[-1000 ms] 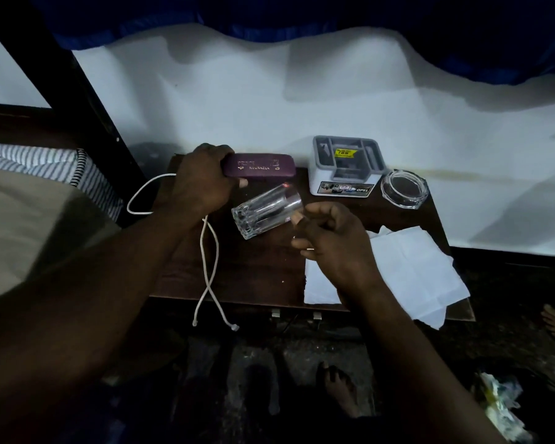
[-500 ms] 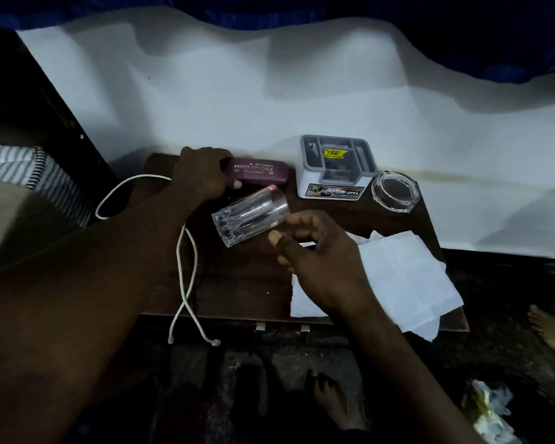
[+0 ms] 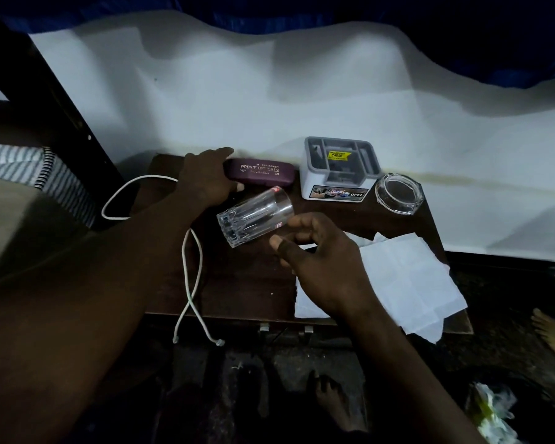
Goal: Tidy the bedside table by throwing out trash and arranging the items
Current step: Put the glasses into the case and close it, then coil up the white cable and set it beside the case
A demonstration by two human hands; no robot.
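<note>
Maroon spectacle case (image 3: 263,173) lies at the far edge of the counter (image 3: 244,283), its left end gripped by the left hand (image 3: 205,181). Just nearer, a clear glass tumbler (image 3: 253,217) lies tilted on its side. The right hand (image 3: 321,264) curls its fingers at the tumbler's right-hand rim; whether they grip it cannot be told. White paper (image 3: 407,283) lies at the near right.
</note>
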